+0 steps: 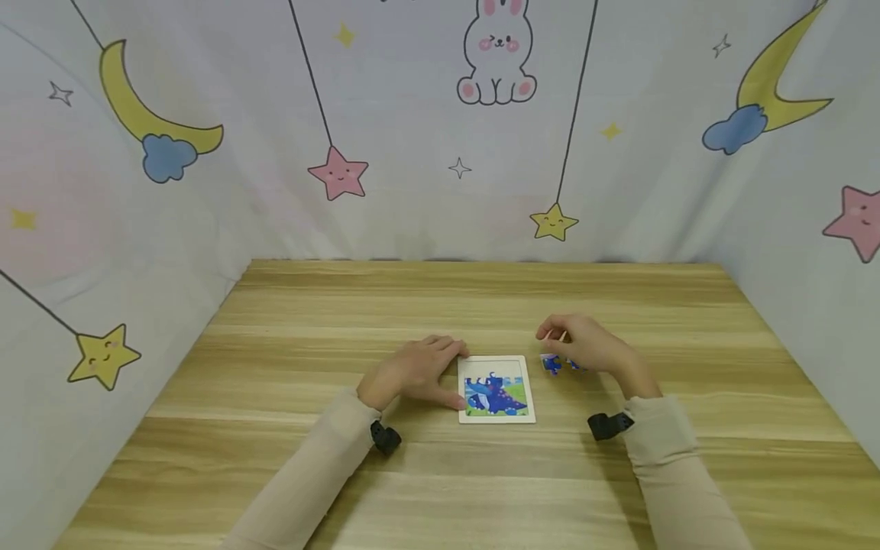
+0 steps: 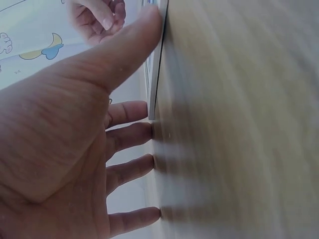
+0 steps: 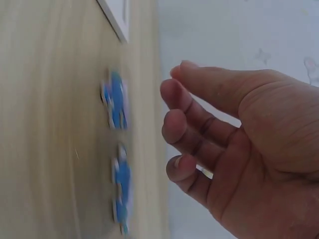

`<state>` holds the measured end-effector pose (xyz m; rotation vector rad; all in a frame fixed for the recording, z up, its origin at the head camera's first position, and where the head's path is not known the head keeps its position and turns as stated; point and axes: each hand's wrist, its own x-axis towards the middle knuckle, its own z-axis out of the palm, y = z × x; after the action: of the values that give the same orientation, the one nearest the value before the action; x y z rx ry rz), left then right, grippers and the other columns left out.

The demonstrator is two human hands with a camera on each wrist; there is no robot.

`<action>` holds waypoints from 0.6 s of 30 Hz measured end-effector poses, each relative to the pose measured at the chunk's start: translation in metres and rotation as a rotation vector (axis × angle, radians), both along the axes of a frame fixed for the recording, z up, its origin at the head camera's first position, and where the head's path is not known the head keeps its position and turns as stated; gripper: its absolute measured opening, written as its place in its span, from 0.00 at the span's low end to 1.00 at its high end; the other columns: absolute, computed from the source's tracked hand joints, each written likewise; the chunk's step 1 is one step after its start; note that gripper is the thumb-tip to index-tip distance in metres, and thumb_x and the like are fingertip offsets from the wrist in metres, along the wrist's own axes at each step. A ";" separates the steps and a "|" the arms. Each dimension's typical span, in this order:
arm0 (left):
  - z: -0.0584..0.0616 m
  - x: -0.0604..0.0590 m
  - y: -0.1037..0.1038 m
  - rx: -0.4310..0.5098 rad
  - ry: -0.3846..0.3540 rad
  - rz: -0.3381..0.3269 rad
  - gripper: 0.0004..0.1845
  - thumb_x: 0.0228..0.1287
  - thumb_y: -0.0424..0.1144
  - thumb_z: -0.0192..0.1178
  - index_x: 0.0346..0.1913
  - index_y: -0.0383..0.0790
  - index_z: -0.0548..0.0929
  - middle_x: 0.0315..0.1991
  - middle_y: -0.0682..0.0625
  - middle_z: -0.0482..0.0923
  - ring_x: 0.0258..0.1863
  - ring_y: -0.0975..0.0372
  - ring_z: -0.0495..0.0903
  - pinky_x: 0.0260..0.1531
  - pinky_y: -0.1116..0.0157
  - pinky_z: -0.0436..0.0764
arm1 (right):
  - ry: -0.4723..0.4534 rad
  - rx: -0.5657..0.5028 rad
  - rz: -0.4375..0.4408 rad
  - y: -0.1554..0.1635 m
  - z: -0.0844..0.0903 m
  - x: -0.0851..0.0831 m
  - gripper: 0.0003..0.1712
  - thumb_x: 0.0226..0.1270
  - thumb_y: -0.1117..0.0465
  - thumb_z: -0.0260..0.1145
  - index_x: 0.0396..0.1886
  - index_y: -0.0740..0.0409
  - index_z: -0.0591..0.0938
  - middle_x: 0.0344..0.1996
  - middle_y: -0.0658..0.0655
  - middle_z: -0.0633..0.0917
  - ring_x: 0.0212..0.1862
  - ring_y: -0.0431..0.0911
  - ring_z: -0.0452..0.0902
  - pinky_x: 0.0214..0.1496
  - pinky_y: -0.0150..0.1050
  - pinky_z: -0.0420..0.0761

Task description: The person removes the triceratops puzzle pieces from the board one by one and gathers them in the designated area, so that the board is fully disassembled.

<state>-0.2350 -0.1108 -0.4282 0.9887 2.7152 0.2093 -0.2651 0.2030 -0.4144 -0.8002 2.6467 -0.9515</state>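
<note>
Here's my left arm [image 1: 309, 472], reaching forward and inward, and there's my left hand [image 1: 421, 372] at the end of it, thumb [image 2: 122, 56] stretched well away from the fingers [image 2: 130, 172], which are spread and nearly straight! Over to my right arm [image 1: 681, 473]: wrist [image 1: 641, 380] bent inward, right hand [image 1: 586, 344] slightly farther forward than the left, fingers loosely curled, thumb tip close to the index fingertip [image 3: 172, 93]!
</note>
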 end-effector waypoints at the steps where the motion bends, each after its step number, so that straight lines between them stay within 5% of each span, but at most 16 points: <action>1: 0.000 0.000 0.000 -0.002 0.007 0.002 0.44 0.56 0.70 0.64 0.68 0.48 0.67 0.66 0.48 0.70 0.68 0.52 0.67 0.63 0.49 0.70 | -0.009 0.002 0.012 -0.007 -0.001 0.000 0.09 0.75 0.65 0.60 0.48 0.64 0.81 0.35 0.55 0.82 0.36 0.46 0.76 0.36 0.40 0.76; 12: -0.001 -0.001 0.004 -0.020 0.026 0.009 0.43 0.57 0.70 0.64 0.68 0.48 0.68 0.65 0.49 0.70 0.64 0.54 0.69 0.61 0.51 0.72 | -0.075 0.012 0.237 -0.074 -0.011 0.021 0.15 0.67 0.59 0.70 0.47 0.62 0.81 0.21 0.46 0.75 0.23 0.37 0.67 0.28 0.32 0.68; 18: -0.002 -0.002 0.003 -0.020 0.026 0.009 0.43 0.57 0.69 0.65 0.69 0.50 0.67 0.64 0.49 0.69 0.64 0.53 0.68 0.59 0.47 0.72 | -0.065 0.061 0.243 -0.084 -0.019 0.026 0.22 0.59 0.54 0.77 0.45 0.59 0.78 0.22 0.46 0.73 0.24 0.36 0.66 0.28 0.31 0.66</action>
<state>-0.2370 -0.1073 -0.4305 0.9801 2.7400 0.1719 -0.2391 0.1193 -0.4338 -1.0296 2.4406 -0.8142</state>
